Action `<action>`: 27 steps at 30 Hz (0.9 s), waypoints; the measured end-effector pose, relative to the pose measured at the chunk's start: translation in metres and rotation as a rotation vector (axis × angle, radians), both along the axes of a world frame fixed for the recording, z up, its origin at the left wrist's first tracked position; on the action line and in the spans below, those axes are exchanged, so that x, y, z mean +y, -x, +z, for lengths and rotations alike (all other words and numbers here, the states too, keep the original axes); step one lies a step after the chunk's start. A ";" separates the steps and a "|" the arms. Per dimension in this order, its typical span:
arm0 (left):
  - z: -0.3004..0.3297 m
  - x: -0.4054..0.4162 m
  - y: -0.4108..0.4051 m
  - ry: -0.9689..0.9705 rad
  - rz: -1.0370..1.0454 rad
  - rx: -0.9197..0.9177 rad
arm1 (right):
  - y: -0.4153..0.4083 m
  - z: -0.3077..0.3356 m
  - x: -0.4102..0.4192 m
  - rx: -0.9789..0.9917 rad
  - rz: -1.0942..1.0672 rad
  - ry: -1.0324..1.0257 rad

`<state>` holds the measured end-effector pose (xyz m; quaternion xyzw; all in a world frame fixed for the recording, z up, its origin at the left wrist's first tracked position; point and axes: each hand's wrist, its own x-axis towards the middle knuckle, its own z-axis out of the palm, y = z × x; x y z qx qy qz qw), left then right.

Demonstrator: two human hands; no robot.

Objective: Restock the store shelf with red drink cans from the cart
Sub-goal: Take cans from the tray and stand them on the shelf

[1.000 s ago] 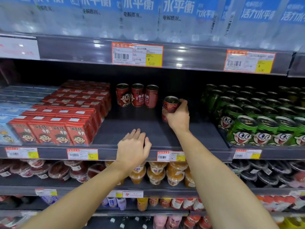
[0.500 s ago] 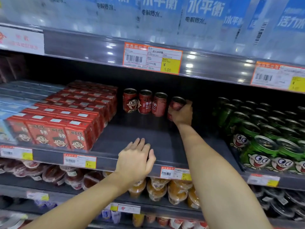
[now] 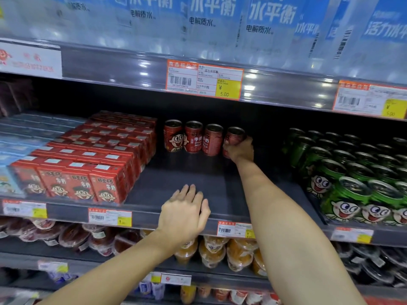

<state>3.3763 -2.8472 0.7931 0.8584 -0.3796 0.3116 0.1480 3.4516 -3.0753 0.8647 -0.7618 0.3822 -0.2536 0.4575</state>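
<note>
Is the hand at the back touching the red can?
Touching. In the head view, the right hand wraps its fingers around the red can at the right end of the row.

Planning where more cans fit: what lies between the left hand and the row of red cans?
Bare dark shelf, seen in the head view.

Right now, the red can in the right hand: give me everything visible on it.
The red can is a small red drink can with a dull silver lid, metal by the look. It stands about upright at the back of the dark shelf, right end of a row after three matching cans. The right hand wraps its lower front, hiding the label and base. Contact with the neighbouring can is unclear.
</note>
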 end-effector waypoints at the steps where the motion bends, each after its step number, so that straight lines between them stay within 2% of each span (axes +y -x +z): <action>1: 0.001 0.000 0.000 -0.007 0.001 0.007 | 0.003 0.001 0.003 0.033 0.015 -0.051; 3: 0.002 0.001 0.001 -0.020 0.003 0.032 | 0.011 0.001 0.011 0.107 0.049 -0.081; 5: 0.004 0.002 0.002 -0.025 -0.001 0.047 | 0.025 -0.002 0.020 0.210 0.110 -0.027; 9: 0.007 0.004 0.001 -0.043 -0.012 0.058 | 0.084 -0.001 0.051 0.450 0.262 0.134; 12: 0.010 0.005 0.004 -0.034 -0.008 0.055 | 0.133 -0.007 0.075 0.579 0.286 0.316; 17: 0.017 0.008 0.012 -0.079 -0.002 0.100 | 0.185 -0.020 0.109 0.513 0.238 0.499; 21: 0.022 0.011 0.010 -0.230 -0.030 0.209 | 0.197 -0.033 0.121 0.509 0.181 0.693; 24: 0.028 0.016 0.015 -0.367 0.008 0.301 | 0.206 -0.038 0.128 0.572 0.213 0.709; 27: 0.030 0.025 0.023 -0.371 0.022 0.309 | 0.222 -0.047 0.142 0.530 0.167 0.696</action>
